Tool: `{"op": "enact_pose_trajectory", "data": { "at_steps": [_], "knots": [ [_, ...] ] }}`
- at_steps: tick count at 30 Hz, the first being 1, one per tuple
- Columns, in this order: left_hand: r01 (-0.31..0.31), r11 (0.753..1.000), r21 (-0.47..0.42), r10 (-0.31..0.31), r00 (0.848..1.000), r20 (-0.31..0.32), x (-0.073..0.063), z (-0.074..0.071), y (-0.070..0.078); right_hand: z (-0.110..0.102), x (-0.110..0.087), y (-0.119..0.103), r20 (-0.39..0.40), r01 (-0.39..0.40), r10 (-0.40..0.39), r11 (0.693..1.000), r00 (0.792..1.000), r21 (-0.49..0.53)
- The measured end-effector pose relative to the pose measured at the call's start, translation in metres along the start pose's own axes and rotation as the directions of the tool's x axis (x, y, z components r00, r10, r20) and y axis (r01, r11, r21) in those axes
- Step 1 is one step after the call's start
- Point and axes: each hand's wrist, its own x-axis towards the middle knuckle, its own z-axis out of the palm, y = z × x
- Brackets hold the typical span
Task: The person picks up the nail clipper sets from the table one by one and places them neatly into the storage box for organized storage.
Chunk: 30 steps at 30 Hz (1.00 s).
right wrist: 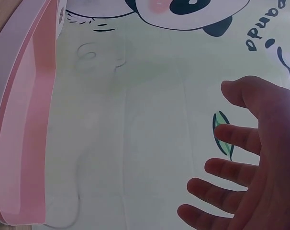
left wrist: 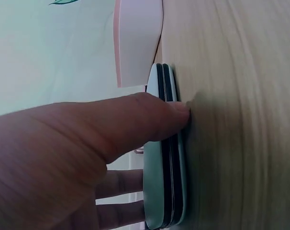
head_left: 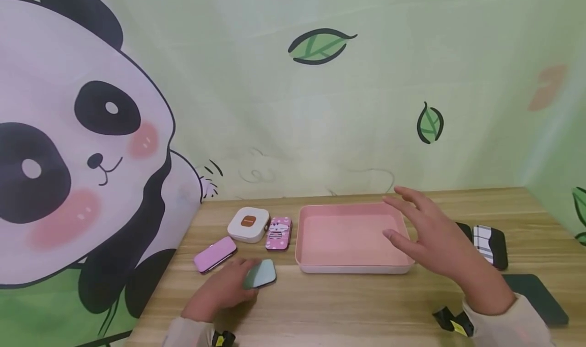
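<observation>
My left hand grips a slim pale green case low at the table, left of the middle. In the left wrist view, the thumb lies across the dark-banded edge of the case, with fingers at its far side. Right of it stands a shallow pink tray with a pale outer wall. My right hand hovers over the tray's right end with fingers spread, holding nothing. In the right wrist view, its fingers are apart from the tray.
Behind the left hand are a lilac case, a white rounded box and a pink cartoon case. A black-and-white plaid case and a dark green flat item lie at the right. A panda-print curtain backs the table.
</observation>
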Motion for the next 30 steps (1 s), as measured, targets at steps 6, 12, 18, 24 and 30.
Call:
{"op": "enact_pose_trajectory", "data": {
  "at_steps": [6, 12, 18, 24, 30],
  "knots": [
    [0.047, 0.998, 0.033, -0.046, 0.999, -0.011, 0.0001, -0.0004, 0.0052, 0.0004, 0.0002, -0.0003, -0.006, 0.004, -0.004, 1.000, 1.000, 0.002],
    [0.018, 0.999, 0.049, -0.016, 0.999, -0.042, -0.0004, -0.0005, 0.0074, 0.0014, 0.0001, -0.0003, 0.004, -0.006, 0.006, 1.000, 1.000, 0.013],
    [-0.037, 0.998, 0.053, 0.041, 0.996, -0.078, 0.0029, 0.0019, 0.0031, 0.0027, 0.0009, 0.0010, 0.036, -0.013, 0.012, 1.000, 0.999, 0.022],
    [-0.034, 0.998, 0.045, 0.037, 0.996, -0.084, 0.0045, 0.0032, -0.0001, 0.0033, 0.0017, 0.0023, 0.028, 0.000, -0.001, 1.000, 1.000, 0.012],
    [-0.007, 1.000, 0.026, 0.009, 0.997, -0.073, 0.0045, 0.0039, -0.0003, 0.0039, 0.0018, 0.0038, 0.008, 0.009, -0.009, 1.000, 1.000, 0.005]
  ]
}}
